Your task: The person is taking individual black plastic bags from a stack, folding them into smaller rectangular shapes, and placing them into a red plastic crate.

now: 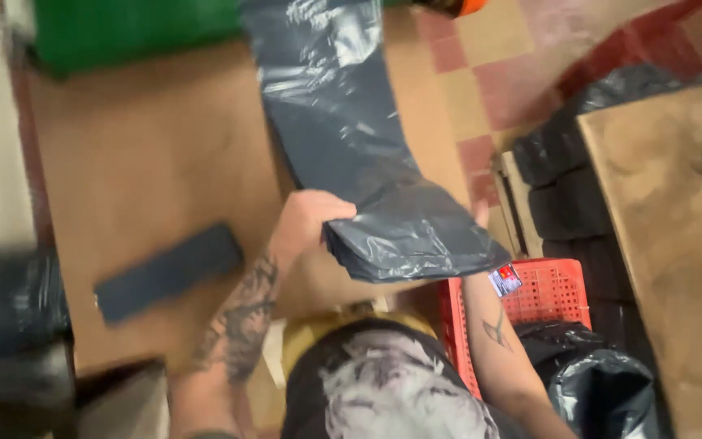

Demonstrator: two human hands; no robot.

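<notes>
A long dark grey plastic bag (343, 122) stretches from the top of the view down over the brown table (148, 162). My left hand (309, 218) grips its folded lower end from the left side. My right hand is hidden under the bag's folded end; only the forearm (497, 341) with a small tattoo shows, reaching up to it. A folded dark strip of plastic (168, 272) lies flat on the table to the left of my left arm.
A red plastic crate (550, 293) stands beside the table at the right, with dark bags (603, 390) below it. Stacks of dark folded bags (566, 179) sit by another brown surface (668, 211). A green object (132, 32) lies at the table's far edge.
</notes>
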